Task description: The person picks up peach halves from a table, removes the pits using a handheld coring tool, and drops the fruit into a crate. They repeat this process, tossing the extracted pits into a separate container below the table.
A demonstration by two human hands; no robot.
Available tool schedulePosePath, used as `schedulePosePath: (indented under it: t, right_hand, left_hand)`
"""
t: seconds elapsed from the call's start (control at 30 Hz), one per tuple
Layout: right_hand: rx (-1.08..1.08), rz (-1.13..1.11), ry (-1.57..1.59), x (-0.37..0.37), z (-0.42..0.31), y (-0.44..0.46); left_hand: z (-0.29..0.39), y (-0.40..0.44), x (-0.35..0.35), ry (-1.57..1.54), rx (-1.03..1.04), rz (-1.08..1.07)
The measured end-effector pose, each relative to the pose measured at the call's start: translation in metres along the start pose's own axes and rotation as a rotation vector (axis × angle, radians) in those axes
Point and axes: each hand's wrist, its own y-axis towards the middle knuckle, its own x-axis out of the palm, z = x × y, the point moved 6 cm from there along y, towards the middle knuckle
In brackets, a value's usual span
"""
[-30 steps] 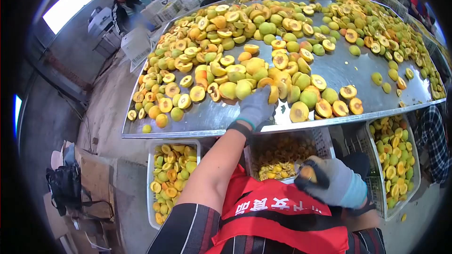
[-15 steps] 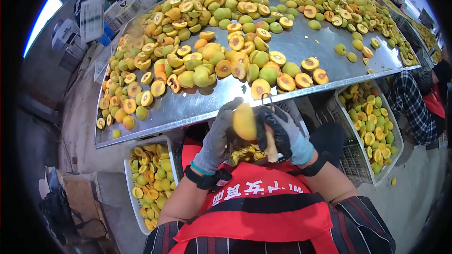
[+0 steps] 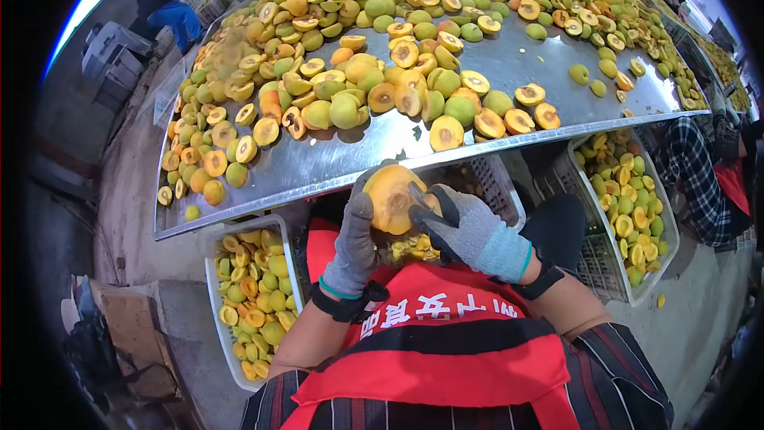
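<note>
My left hand (image 3: 354,235), in a grey glove with dark fingers, grips a yellow peach half (image 3: 391,201), its cut face turned up toward me. My right hand (image 3: 461,223), gloved alike, is closed with its fingertips at the right side of that cut face. The wooden-handled pitting tool seen in it earlier is now hidden by the fingers. Both hands are just in front of the near edge of a metal table (image 3: 318,179). On it lies a heap of cut peaches (image 3: 350,99), many showing brown pits or centres. Below my hands are yellow peach pieces (image 3: 414,248).
A white crate (image 3: 290,259) of peach halves stands at my left, and another crate (image 3: 617,251) at my right. A person in plaid sleeves (image 3: 692,179) sits at the right. Others are at the far side, including a person in blue trousers (image 3: 177,20) at far left.
The peach half has turned so its cut face shows. My right hand has rotated and its fingers now touch the fruit; the wooden handle has gone from sight. The far-left person has moved.
</note>
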Motion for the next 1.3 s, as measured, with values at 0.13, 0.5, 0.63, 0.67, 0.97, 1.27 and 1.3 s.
schedulePosePath:
  t: [0.13,0.5,0.63,0.67,0.97,1.27,1.3]
  right_hand:
    - [-0.040,0.033,-0.021,0.006,0.000,0.000]
    - [-0.266,0.221,-0.062,0.020,-0.008,-0.003]
    - [0.209,-0.233,0.692,0.041,0.000,-0.008]
    - [0.119,-0.162,0.550,0.039,0.001,-0.005]
    - [0.282,-0.319,0.556,0.036,-0.013,-0.005]
    - [-0.347,-0.035,-0.438,0.042,-0.019,0.000]
    - [0.037,-0.138,0.004,0.032,-0.022,-0.002]
  left_hand:
    - [0.012,0.001,0.009,0.215,0.148,-0.020]
    - [0.031,-0.003,0.024,0.613,0.406,0.126]
    - [0.036,-0.001,0.019,0.562,0.438,0.078]
    - [0.035,0.003,0.015,0.620,0.360,0.062]
    - [0.034,0.007,0.014,0.522,0.369,0.066]
    - [0.033,0.007,0.017,0.533,0.381,0.111]
    - [0.033,0.007,0.018,0.492,0.382,0.099]
